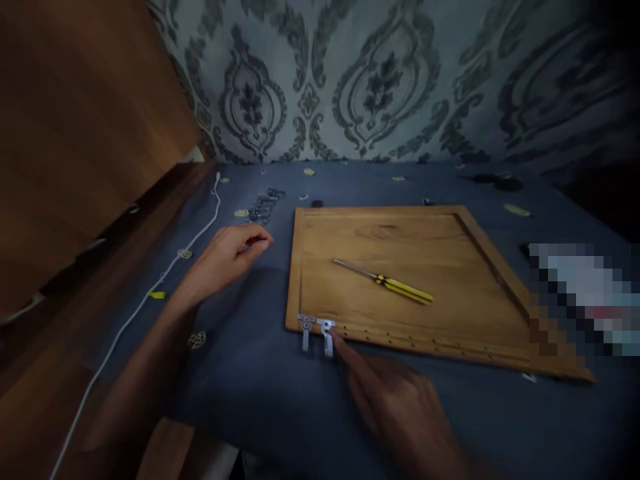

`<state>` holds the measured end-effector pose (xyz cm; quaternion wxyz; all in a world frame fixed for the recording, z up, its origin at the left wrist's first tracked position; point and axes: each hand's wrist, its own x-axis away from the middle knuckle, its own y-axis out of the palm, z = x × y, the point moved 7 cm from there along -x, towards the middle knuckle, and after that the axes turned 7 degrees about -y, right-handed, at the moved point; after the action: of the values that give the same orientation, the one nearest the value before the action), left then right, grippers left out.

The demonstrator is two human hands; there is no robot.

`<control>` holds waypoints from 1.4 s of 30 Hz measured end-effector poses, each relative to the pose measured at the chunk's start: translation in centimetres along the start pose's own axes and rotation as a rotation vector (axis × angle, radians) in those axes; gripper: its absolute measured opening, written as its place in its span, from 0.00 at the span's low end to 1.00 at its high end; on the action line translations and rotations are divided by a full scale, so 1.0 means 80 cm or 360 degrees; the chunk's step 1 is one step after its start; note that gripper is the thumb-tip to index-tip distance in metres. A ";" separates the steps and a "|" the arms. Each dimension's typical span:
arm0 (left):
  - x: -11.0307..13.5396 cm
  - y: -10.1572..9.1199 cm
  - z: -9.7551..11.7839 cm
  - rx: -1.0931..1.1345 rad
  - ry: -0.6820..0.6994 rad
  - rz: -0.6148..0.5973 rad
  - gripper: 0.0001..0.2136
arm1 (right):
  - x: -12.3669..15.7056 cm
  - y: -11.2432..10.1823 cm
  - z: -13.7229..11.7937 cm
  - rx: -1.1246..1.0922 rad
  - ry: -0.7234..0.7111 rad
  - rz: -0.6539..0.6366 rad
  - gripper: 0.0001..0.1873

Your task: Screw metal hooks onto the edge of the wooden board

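Note:
A wooden panel [400, 313] with a raised frame lies flat on a dark blue cloth [260, 387]. A yellow-handled screwdriver [385, 282] rests on the middle of the panel. Two small metal brackets [317, 331] sit at the panel's near left corner. My right hand [400, 400] reaches to that corner, its forefinger stretched out and touching the right bracket; the hand is blurred. My left hand [227, 257] hovers left of the panel, fingers pinched together near a pile of small metal hardware [264, 205]; whether they hold a piece I cannot make out.
A white cable [165, 273] runs along the cloth's left edge beside a dark wooden board [75, 133]. Patterned wallpaper [380, 80] stands behind. A pixelated patch [583, 293] covers the right side. Dark small objects [493, 179] lie at the far right.

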<state>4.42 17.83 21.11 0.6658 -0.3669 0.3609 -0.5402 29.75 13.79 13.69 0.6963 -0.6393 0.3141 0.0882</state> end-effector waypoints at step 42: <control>-0.027 0.036 -0.113 -0.0651 -0.0305 -0.0068 0.06 | 0.008 0.018 0.006 0.0039 -0.0022 -0.0300 0.26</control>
<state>-2.55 19.49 14.51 0.5972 -0.5516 0.3901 -0.4324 29.63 14.32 12.13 0.7114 -0.6568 0.2488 0.0230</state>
